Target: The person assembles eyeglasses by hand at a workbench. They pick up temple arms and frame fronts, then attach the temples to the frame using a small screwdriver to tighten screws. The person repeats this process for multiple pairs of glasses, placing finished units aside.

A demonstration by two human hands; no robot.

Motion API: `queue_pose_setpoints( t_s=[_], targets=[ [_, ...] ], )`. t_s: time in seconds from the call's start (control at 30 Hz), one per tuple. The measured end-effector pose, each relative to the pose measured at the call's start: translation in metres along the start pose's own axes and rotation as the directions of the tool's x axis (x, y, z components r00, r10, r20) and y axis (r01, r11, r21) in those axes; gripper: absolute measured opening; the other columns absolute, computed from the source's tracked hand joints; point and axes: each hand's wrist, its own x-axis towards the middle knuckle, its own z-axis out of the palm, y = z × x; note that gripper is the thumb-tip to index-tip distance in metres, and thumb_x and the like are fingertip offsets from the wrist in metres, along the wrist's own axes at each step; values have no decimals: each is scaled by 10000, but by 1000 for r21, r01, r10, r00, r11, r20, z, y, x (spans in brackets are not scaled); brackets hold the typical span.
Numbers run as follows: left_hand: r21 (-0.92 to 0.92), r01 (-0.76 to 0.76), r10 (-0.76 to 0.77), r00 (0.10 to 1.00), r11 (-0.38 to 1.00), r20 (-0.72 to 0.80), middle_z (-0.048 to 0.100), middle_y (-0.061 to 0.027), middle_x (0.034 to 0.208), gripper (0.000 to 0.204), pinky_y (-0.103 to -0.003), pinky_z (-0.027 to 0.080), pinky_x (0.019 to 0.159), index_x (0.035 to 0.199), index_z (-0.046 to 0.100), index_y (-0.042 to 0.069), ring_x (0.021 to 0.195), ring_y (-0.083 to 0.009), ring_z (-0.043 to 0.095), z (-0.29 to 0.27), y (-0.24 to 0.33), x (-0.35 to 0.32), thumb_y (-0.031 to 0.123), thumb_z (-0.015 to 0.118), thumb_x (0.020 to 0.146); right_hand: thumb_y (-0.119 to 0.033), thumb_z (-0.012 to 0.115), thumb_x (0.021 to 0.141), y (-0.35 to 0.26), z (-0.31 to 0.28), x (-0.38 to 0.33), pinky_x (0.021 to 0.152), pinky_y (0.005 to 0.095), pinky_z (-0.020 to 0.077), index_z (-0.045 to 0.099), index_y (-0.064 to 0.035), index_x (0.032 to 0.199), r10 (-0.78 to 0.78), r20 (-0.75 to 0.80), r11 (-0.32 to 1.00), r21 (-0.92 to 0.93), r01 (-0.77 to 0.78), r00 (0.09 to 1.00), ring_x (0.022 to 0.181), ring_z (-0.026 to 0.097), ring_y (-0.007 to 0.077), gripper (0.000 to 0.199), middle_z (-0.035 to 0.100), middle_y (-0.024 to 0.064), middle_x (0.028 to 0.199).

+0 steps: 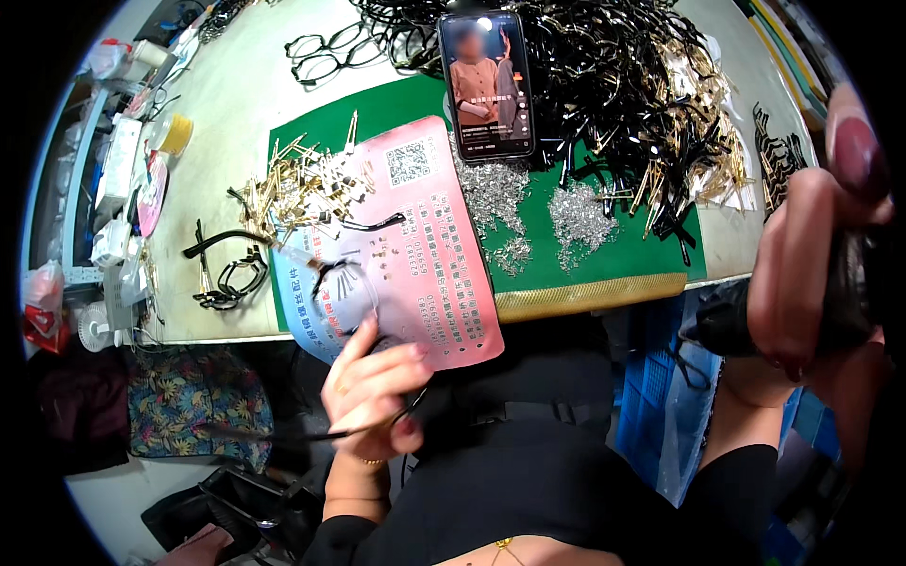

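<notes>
My left hand (373, 396) is closed on a pair of black-rimmed glasses (293, 436), just over the near edge of the table. One temple sticks out to the left of my fingers, and the rest is smeared by motion. My right hand (816, 274), raised close to the camera at the far right, has its fingers wrapped round a black object (722, 325) whose kind I cannot make out. Ahead of my left hand lies a pink and blue printed sheet (434, 274). Gold temple pieces (302, 189) are heaped on its far left part.
A phone (488, 90) showing a video stands on the green mat (538, 259). Beside it lie piles of tiny silver parts (580, 217). Black frames (604, 85) are heaped at the back right. Loose glasses (231, 274) lie at the left; a blue crate (646, 396) sits below the table.
</notes>
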Motion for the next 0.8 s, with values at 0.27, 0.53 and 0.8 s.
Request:
queue_pose_setpoints(
  t_s=[0.27,0.53,0.8],
  targets=[
    [318,556,-415,810,767,-415,719,-99,804,290,-259,547,667,1203,637,-71,711,-150,690,-23,11,-10,116,670,984,-341,797,842,-18,17,7,417,194,401,448,-14,1403,-117,33,993,31,116,993,553,527,99,737,601,120,1137],
    [505,713,-510,701,486,-499,719,-127,737,233,-321,518,578,1072,718,69,628,-247,712,-67,-36,2,274,694,963,-405,806,860,-31,53,17,354,183,368,376,45,1443,-39,155,999,34,34,987,483,504,75,853,581,164,1123],
    [827,482,-269,870,288,-413,610,-98,1097,295,-467,431,988,1018,750,153,1120,-318,549,-105,-88,8,361,806,816,-159,693,944,5,23,-9,441,202,429,456,43,1348,353,391,932,-67,-357,850,541,508,86,510,601,215,1115]
  ],
)
